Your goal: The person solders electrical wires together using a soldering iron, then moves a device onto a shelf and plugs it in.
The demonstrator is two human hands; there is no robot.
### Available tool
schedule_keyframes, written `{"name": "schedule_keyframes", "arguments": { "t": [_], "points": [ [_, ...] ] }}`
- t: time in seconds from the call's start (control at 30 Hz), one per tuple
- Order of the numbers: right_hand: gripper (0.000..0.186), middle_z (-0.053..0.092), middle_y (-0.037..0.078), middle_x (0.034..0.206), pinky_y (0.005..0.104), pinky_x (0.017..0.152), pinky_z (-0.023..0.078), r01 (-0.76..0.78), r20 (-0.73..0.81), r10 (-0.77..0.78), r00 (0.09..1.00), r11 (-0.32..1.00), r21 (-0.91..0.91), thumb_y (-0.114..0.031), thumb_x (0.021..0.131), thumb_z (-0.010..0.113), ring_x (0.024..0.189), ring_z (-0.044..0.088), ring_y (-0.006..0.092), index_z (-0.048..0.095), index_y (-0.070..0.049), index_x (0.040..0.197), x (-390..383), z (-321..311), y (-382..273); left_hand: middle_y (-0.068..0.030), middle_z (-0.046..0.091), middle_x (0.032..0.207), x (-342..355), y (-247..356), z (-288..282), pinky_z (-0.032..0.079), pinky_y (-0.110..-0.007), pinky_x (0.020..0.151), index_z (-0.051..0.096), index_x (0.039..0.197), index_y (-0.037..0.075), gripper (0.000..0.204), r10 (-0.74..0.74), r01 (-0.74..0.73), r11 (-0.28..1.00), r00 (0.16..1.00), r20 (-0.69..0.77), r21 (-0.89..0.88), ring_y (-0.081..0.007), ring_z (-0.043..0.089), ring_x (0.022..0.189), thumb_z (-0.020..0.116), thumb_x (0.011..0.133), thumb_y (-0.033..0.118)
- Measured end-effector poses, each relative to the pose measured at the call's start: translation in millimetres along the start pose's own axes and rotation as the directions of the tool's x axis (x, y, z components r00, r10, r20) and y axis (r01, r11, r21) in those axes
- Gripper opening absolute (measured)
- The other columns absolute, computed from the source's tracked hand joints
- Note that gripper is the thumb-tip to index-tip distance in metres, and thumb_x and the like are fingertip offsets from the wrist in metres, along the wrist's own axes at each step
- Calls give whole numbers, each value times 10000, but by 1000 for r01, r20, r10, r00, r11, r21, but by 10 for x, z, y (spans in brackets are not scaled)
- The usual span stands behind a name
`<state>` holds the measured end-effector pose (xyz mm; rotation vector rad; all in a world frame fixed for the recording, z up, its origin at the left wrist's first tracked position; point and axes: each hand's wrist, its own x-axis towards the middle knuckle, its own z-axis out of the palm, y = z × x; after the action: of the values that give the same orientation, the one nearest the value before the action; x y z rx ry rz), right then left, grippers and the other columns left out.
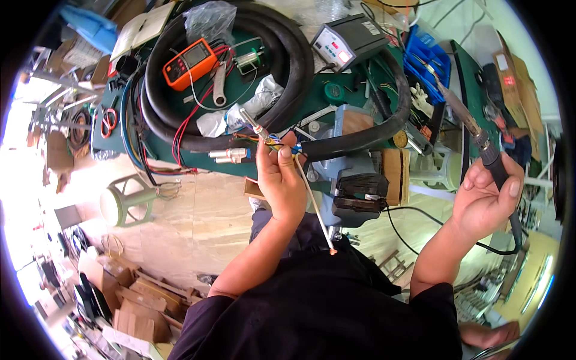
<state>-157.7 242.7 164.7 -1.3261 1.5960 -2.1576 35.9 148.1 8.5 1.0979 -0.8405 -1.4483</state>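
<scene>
Left hand: left hand [281, 180] is raised in front of the bench edge, fingers pinched on a small metal connector [259, 129] with coloured wires at its base, and on a thin pale solder strand [313, 204] that runs down from the fist toward the person's dark shirt.
Right hand: right hand [487, 201] is clenched around the black handle of a soldering iron [474, 135], well apart from the left hand; the iron's shaft points up and left over the bench.
Iron cord: a black cord [420, 231] trails from the handle down across the floor side.
Bench: green workbench [180, 157] is crowded.
On bench: orange multimeter [190, 62], thick black hose [288, 66] in a loop, grey soldering station [348, 41], blue bin [427, 60], red-handled scissors [108, 120].
Below bench: blue vise [351, 174] is just beside the left hand.
</scene>
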Motion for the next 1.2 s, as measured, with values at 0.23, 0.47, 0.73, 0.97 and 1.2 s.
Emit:
{"name": "schedule_keyframes", "arguments": {
  "t": [0.23,0.47,0.73,0.97,1.2],
  "points": [
    [395,468,56,629,253,472,348,-11,-26,10,1000,1000,-22,-321,936,437,564,433,153,577,34,1041,135,-108,82,-125,550,1202,-92,-178,-24,475,-256,826,503,1024,-1,167,188,-183,976,982,-35,118,-129,553,990,596,892,41],
    [402,486,78,612,256,448,353,30,-20,-33,999,991,-128,-328,913,466,526,455,166,577,38,1034,225,-63,-32,-58,598,1094,-84,-369,-54,429,-208,807,528,1233,-14,302,50,-52,990,998,-23,-128,-71,522,904,527,941,67],
    [439,436,21,697,200,483,321,-156,300,129,945,986,67,-354,919,543,646,417,113,561,30,1132,874,-6,121,-31,644,973,-86,-350,-51,410,-181,756,561,1189,-14,271,45,-47,993,999,-21,-110,-39,513,861,486,971,128],
    [355,381,-13,699,184,500,275,-418,626,234,744,894,162,-242,911,595,649,351,74,557,42,1119,1821,641,611,-22,644,890,-49,-315,99,379,-170,462,591,1090,43,285,106,-99,994,975,-197,41,-16,461,566,457,984,271],
    [228,371,-29,569,200,440,259,-545,585,337,738,809,221,-222,879,624,550,380,67,590,3,895,1597,823,935,-7,620,807,-61,-225,44,430,-194,583,601,1024,26,262,-11,26,998,972,-234,59,-38,520,669,458,985,242]
  ]
}}
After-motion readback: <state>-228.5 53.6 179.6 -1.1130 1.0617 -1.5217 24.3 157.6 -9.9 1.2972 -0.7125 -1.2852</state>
